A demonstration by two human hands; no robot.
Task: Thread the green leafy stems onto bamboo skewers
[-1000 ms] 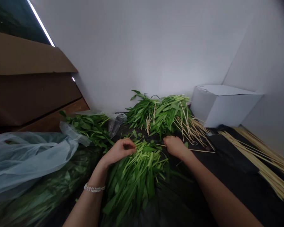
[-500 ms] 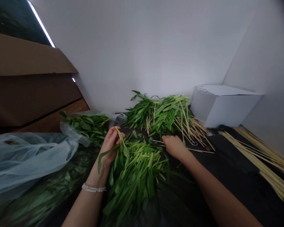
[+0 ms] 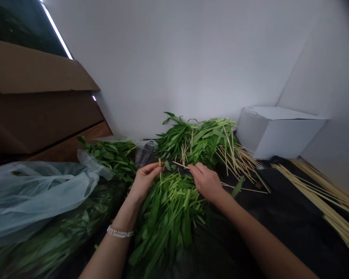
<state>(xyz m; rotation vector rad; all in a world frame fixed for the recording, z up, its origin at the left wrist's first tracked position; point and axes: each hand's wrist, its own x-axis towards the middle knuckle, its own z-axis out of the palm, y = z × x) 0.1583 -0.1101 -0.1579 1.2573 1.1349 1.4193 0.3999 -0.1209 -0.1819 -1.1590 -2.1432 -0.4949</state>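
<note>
Between the thumb and fingers of my left hand (image 3: 147, 179) is the top of a green stem (image 3: 160, 164), pinched upright over the front pile. My right hand (image 3: 206, 181) is closed on a thin wooden skewer (image 3: 179, 165), whose bare end points left toward the stem with a small gap between them. A leaf (image 3: 237, 186) shows beside my right wrist; I cannot tell whether the skewer carries it. Below both hands lies a loose pile of leafy green stems (image 3: 165, 224), cut ends facing up and right.
Behind the hands sit more leafy bundles (image 3: 212, 135) with scattered skewers (image 3: 241, 161). At right are long bundled sticks (image 3: 331, 217) and a white box (image 3: 279, 131). A plastic bag (image 3: 37, 197) of greens and a cardboard box (image 3: 40, 116) stand left.
My left hand has turned and moved right, bringing the stem's end upright. My right hand has shifted left with the skewer, so the two are now close together.
</note>
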